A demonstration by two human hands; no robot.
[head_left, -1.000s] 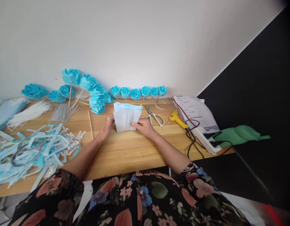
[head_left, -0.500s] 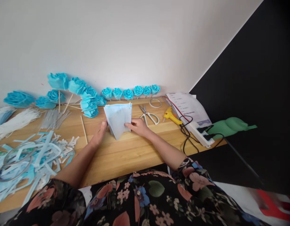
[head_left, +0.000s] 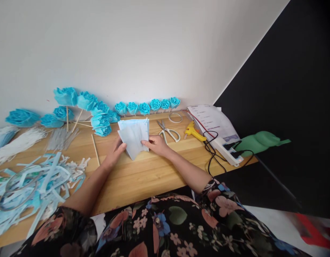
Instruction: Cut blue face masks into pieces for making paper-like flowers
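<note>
A stack of pale blue, thin fabric sheets (head_left: 134, 137) stands upright just above the table, its layers slightly fanned at the lower edge. My left hand (head_left: 117, 150) is closed on the stack's left side, thumb in front and the other fingers mostly hidden behind. On the right side, my right hand (head_left: 156, 144) pinches the sheets, with its thumb pressed on the front face. White-handled scissors (head_left: 168, 132) lie partly spread beyond my right hand. To the left of my left hand lies a thin wooden stick (head_left: 95, 150).
Several blue fabric flowers (head_left: 100, 119) line the wall. Cut strips (head_left: 47, 182) heap at left, beside white strands (head_left: 21, 142) and thin wires (head_left: 60, 139). Right are a tape ring (head_left: 175, 117), yellow glue gun (head_left: 194, 132), power strip (head_left: 227, 151), paper sheet (head_left: 213, 121) and green bag (head_left: 261, 142).
My left thumb has come over onto the front of the sheets at their left edge. My right hand keeps its pinch. The whole view has shifted slightly.
</note>
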